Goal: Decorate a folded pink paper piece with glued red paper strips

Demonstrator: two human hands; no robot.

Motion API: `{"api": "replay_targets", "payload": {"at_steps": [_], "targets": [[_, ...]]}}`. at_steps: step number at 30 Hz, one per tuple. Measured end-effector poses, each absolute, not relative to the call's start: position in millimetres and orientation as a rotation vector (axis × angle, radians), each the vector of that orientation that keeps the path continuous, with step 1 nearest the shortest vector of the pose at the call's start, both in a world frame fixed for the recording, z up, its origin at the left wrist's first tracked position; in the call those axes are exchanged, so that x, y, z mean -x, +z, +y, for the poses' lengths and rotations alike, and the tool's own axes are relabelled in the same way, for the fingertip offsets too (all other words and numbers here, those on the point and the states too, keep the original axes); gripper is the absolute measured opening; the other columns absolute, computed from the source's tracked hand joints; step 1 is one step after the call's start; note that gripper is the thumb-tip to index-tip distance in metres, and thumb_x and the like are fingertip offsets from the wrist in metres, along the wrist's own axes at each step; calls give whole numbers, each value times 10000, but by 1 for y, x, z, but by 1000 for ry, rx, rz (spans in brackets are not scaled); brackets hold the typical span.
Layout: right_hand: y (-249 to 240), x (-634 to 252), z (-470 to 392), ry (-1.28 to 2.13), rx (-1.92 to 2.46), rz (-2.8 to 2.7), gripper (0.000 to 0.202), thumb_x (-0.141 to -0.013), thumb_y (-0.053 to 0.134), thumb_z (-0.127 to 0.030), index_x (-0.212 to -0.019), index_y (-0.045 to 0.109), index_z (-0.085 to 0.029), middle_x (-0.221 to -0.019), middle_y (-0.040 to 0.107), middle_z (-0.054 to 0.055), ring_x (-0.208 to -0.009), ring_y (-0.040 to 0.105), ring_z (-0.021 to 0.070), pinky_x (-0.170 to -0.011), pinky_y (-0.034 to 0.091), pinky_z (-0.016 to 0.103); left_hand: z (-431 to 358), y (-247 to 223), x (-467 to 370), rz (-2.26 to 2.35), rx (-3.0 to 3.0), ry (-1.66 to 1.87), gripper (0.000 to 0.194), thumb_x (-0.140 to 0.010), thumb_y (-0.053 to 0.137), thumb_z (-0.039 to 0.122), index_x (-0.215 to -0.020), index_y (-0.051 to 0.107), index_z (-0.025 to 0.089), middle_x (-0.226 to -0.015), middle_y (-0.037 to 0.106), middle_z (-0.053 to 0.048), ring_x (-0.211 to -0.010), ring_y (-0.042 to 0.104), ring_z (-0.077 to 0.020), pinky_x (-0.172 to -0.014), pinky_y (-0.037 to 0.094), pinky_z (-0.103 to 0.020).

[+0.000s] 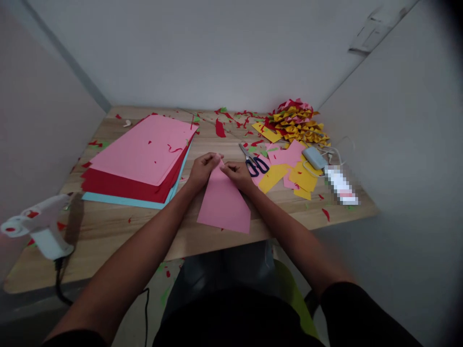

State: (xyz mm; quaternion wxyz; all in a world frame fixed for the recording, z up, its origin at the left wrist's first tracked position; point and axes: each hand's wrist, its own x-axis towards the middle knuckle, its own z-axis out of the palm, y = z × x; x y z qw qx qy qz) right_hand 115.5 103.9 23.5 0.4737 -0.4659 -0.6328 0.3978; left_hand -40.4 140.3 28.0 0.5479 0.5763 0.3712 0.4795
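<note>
Both bare forearms are slanting inward over the wood-grain table, the wrists converging near its middle. Left hand is pinching the far end of a pink paper sheet; right hand is gripping the same end just beside it, fingers curled, fingertips nearly meeting. The sheet is lying between the forearms, narrowing toward the hands, its wide, straight-cut end facing the body. Whether it is bearing a fold there, cannot tell.

Dark-handled scissors are resting just right of the right hand, partly over yellow and pink cut pieces. Left side: smooth pink sheets are overlapping red sheets, with light blue sheets showing beneath. Far right corner: pleated, spiky paper ruffles, yellow, pink and red, are heaping up. A white glue gun is standing near the left edge.
</note>
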Motion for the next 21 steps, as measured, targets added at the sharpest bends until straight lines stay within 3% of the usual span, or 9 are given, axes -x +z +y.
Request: {"api": "replay_targets", "payload": {"at_steps": [3, 7, 14, 21], "targets": [[24, -115, 113, 944, 1123, -1556, 518, -811, 603, -665, -606, 520, -196, -648, 458, -13, -653, 424, 130, -641, 361, 274, 141, 31, 40, 909, -1403, 1162, 389, -668, 823, 509, -660, 652, 160, -655, 577, 17, -658, 483, -121, -633, 387, -247], [22, -115, 116, 937, 1120, -1553, 513, -833, 573, -673, -650, 550, -195, -659, 472, -14, -644, 425, 126, -627, 359, 272, 141, 30, 42, 971, -1387, 1195, 304, -730, 762, 434, -663, 633, 167, -646, 553, 27, -624, 447, -111, -594, 344, -245], [22, -119, 110, 945, 1112, -1633, 443, -864, 555, -592, -664, 547, -197, -669, 493, -15, -653, 439, 127, -642, 362, 273, 142, 30, 43, 1023, -1253, 1273, 310, -742, 744, 474, -751, 713, 166, -767, 648, -12, -683, 529, -128, -641, 406, -256], [27, -127, 103, 983, 1119, -1730, 369, -874, 571, -490, -656, 544, -193, -616, 424, -45, -609, 384, 106, -598, 304, 264, 160, 35, 64, 1139, -1035, 1515, 354, -702, 790, 481, -759, 684, 148, -708, 623, 0, -627, 509, -109, -603, 409, -247]]}}
